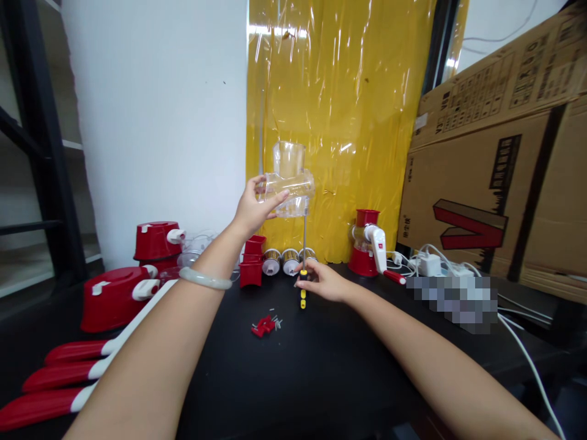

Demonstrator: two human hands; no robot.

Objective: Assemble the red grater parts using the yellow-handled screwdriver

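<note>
My left hand (259,205) is closed around a clear plastic grater housing (291,177), raised above the table in front of the yellow curtain. Below it, my right hand (321,281) grips a screwdriver (303,287) with a yellow and black handle, its long shaft pointing up. The screwdriver's tip meets the lower right edge of the housing; whether a screw sits there is too small to tell. On the table below lie small red plastic parts (263,327) with several loose screws (277,322) beside them.
Red bases (114,299) and red-and-white crank handles (68,373) lie at left. Red hoppers (251,269) and metal grater drums (271,261) stand at the back. An assembled rotary grater (367,244), white cables (527,354) and a large cardboard box (486,171) are at right.
</note>
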